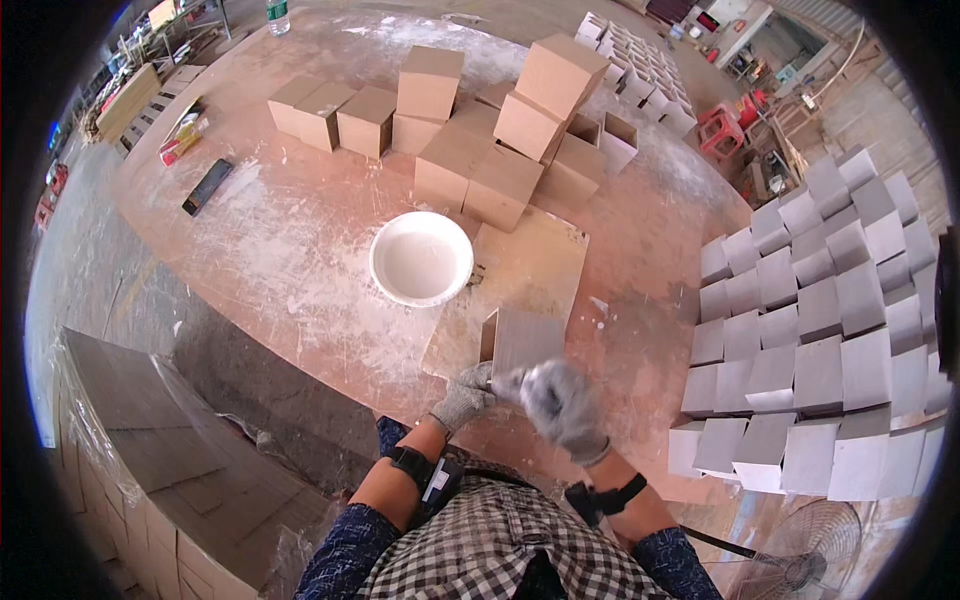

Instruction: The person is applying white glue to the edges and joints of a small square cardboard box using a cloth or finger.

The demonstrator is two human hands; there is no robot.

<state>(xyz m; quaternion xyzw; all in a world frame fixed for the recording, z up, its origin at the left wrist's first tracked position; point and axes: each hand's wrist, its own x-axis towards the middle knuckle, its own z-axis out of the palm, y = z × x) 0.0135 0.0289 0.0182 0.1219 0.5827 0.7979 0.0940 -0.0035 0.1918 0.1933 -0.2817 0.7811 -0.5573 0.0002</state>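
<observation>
A small open-ended cardboard box [532, 342] with a greyish-white top face lies on a wooden board [535, 265] near the table's front edge. My left hand [463, 399], in a grey knitted glove, grips the box at its near left corner. Just right of it, my gloved right hand [563, 405] is curled closed at the near edge of the box. Something pale shows at those fingers, too smeared by motion to name. Beyond the box, left of the board, stands a round white bowl [421, 259] of thick whitish liquid.
Brown cardboard boxes [478, 172] stand piled at the table's far side. Stacked grey-white boxes [800, 330] fill the right side. A dark phone [208, 187] lies far left, near a bottle [278, 17]. A wire fan [810, 550] stands lower right, a plastic-wrapped stack [170, 450] lower left.
</observation>
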